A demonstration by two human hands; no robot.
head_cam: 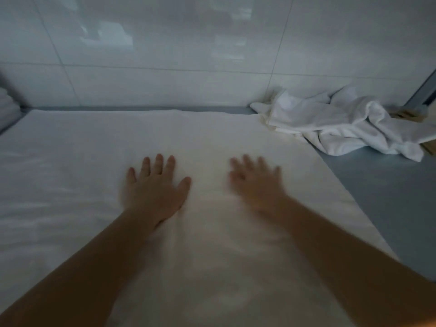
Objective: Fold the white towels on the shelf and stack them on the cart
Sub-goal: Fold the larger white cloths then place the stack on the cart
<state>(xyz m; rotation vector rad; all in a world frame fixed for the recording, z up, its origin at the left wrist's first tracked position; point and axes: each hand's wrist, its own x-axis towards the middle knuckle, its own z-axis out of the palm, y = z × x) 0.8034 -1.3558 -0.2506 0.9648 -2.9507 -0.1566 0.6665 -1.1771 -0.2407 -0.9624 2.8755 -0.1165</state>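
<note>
White towel (70, 185) flat, long axis left-right, under left hand (154, 190) and right hand (256, 185), fingers straight, no grip.

A single head-worn wide-angle camera looks forward and down from close above a flat white towel (94, 173) spread over a grey-blue shelf surface (382, 197). It faces a glossy white tiled wall (165, 43) at the back, and both bare forearms reach in from the bottom edge.
</note>
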